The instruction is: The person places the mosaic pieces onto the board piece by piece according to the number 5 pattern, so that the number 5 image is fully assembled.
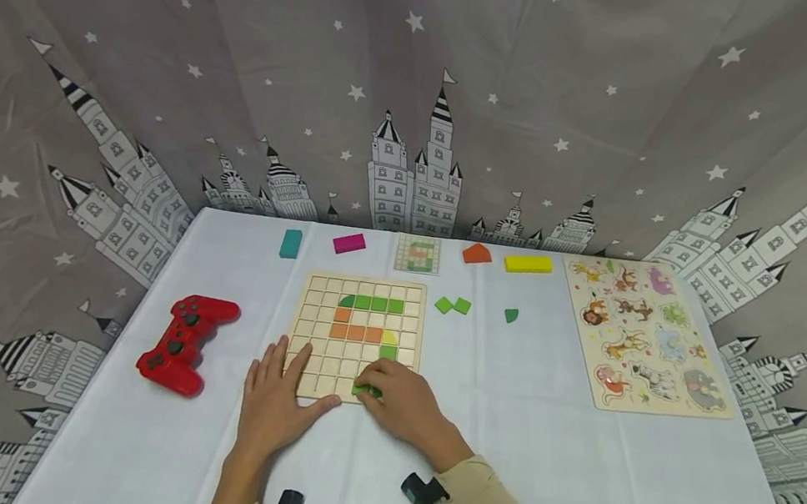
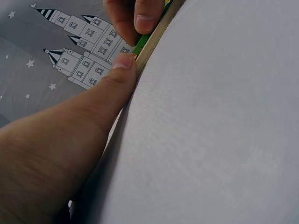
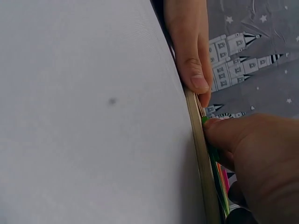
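A wooden grid board (image 1: 322,329) lies on the white table with green, orange and yellow tiles in its cells. My left hand (image 1: 271,404) rests on the board's lower left, fingers spread and thumb along the near edge. My right hand (image 1: 400,399) is over the board's near right part, its thumb and fingers pinching a green tile (image 1: 359,389) at the near rows. The fingers partly hide that green piece, so I cannot tell whether it is one tile or two. In the right wrist view, the right thumb presses the green tile (image 3: 204,120) at the board's edge.
A red game controller (image 1: 186,343) lies left. Behind the board are a teal block (image 1: 290,243), magenta block (image 1: 349,244), pattern card (image 1: 418,255), orange block (image 1: 477,253) and yellow block (image 1: 528,264). Loose green tiles (image 1: 462,305) and an animal puzzle (image 1: 622,321) lie right.
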`<action>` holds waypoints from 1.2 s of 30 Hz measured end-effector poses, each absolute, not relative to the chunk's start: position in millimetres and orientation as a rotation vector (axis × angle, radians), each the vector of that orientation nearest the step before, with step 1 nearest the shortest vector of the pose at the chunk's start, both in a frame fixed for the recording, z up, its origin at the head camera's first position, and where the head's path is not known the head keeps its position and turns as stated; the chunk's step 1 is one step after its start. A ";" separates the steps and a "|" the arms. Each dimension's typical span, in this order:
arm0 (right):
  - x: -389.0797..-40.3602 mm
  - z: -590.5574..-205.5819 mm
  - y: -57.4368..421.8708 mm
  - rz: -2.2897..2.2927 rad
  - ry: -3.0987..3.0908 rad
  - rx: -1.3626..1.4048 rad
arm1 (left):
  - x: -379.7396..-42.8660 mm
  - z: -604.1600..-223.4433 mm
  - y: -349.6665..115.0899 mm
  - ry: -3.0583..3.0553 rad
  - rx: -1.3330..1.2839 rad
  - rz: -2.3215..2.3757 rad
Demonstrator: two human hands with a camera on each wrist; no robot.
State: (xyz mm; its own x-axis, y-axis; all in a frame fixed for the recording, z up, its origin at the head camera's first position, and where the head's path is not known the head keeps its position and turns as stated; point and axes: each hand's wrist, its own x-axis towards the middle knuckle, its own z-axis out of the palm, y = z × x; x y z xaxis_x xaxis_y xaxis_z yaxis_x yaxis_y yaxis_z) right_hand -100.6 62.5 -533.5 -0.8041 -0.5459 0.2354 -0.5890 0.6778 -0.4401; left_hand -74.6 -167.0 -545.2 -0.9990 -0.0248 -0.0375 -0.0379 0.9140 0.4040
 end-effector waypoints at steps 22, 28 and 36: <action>-99.2 -532.0 62.1 0.698 -2.792 0.934 | -74.6 -545.7 -168.0 3.043 -0.060 0.645; -99.8 -533.3 62.1 0.669 -2.793 0.938 | -74.8 -544.7 -167.6 3.045 -0.059 0.651; -98.0 -534.9 74.2 0.649 -2.852 0.884 | -74.1 -542.8 -165.9 3.035 -0.066 0.664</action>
